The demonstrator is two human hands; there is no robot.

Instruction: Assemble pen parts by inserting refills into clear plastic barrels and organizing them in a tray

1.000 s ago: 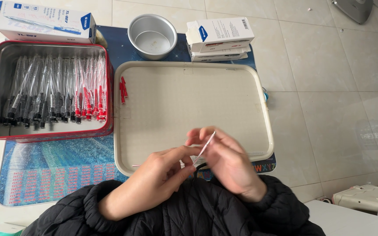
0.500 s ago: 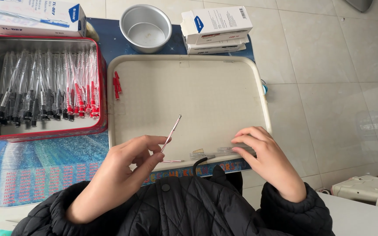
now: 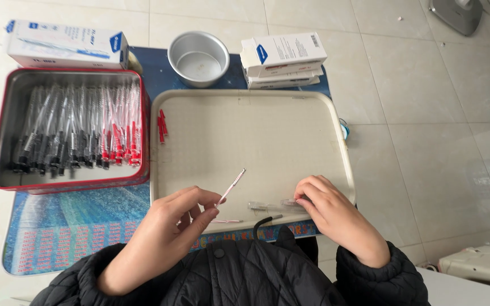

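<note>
Left hand (image 3: 168, 226) pinches a thin refill (image 3: 231, 186) pointing up-right; right hand (image 3: 327, 211) fingers touch a clear tube (image 3: 267, 205).

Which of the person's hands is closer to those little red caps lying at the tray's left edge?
The left. The left hand is below the red caps, holding a thin refill. The right hand is at the beige tray's lower right, touching clear tubes.
</note>
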